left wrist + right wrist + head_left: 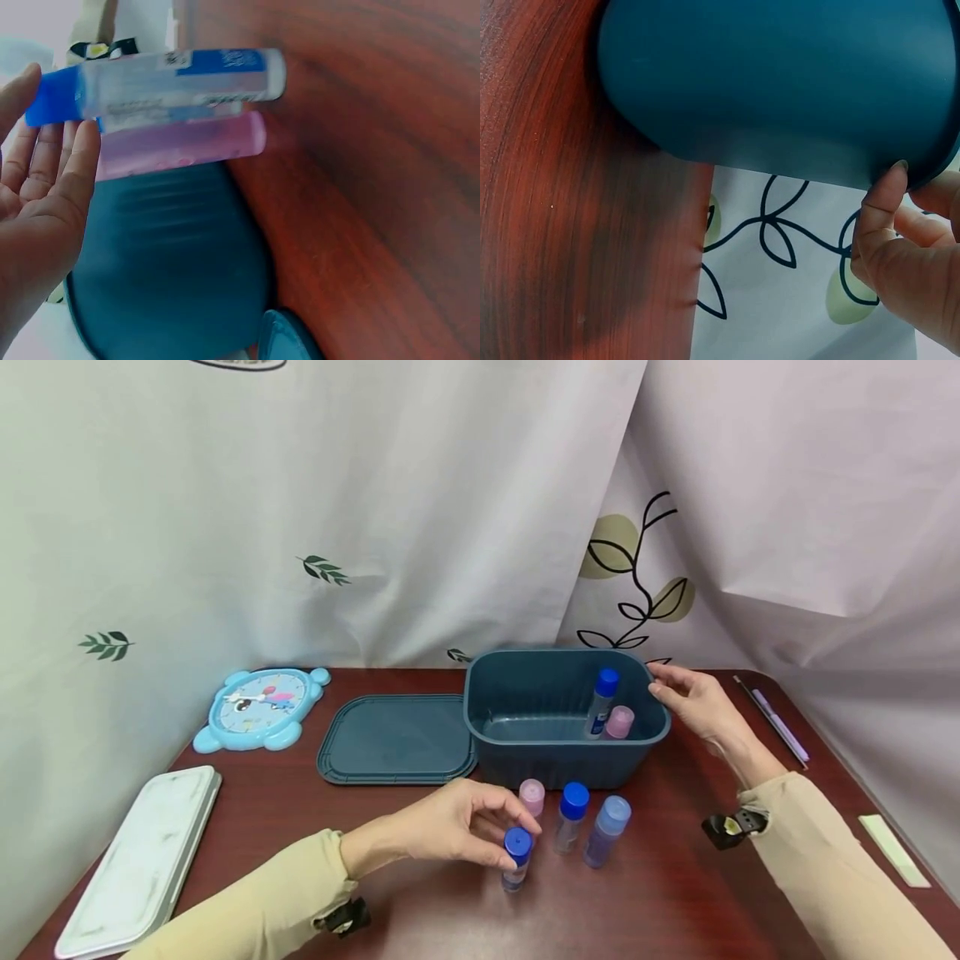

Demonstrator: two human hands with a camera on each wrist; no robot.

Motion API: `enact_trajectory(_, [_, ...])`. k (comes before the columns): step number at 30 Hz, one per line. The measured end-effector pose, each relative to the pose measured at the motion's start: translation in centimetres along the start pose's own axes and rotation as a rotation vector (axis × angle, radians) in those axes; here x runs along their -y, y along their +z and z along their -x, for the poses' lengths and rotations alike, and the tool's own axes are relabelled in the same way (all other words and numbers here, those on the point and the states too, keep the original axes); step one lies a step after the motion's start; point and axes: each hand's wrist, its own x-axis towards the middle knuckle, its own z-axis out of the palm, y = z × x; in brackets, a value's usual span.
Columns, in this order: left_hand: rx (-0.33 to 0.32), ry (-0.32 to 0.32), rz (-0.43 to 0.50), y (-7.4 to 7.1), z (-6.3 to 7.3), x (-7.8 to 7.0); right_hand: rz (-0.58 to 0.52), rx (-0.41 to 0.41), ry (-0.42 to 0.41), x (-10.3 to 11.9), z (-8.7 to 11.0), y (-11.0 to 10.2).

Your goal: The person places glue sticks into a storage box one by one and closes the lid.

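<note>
My left hand (468, 827) pinches a clear glue stick (517, 860) by its dark blue cap, thumb on one side and fingers on the other. The left wrist view shows its blue label and white base. Beyond it stand a pink-capped glue stick (532, 798), a blue-capped one (572, 817) and a purple one with a light blue cap (607, 831). Behind these is a dark teal bin (558, 764). Inside it are a blue-capped glue stick (602, 702) and a pink-capped one (619, 722). My right hand (697, 706) holds the bin's right-end rim, thumb against the outer wall (780, 90).
Left of the bin lies its teal lid (397, 739). A blue animal-shaped clock (262, 710) and a white case (142, 860) are farther left. On the right are a purple pen (780, 722), a thin dark rod (765, 718) and a pale strip (894, 850). A curtain hangs behind the table.
</note>
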Motion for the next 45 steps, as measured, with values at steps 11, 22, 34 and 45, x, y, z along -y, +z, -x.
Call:
enact_trajectory(11, [-0.080, 0.018, -0.034, -2.5, -0.4, -3.8, 0.006, -0.008, -0.014, 0.0, 0.0, 0.0])
enact_trajectory(22, [-0.432, -0.032, -0.106, -8.6, -6.9, -9.1, 0.003, -0.012, -0.007, 0.1, 0.2, 0.1])
enact_trajectory(34, [-0.463, -0.168, -0.243, -8.2, -14.9, -2.9, -0.007, -0.018, -0.022, 0.0, 0.2, 0.5])
enact_trajectory(45, [-0.459, -0.269, -0.395, -6.8, -17.0, -0.7, -0.020, -0.022, -0.031, 0.1, 0.1, 0.3])
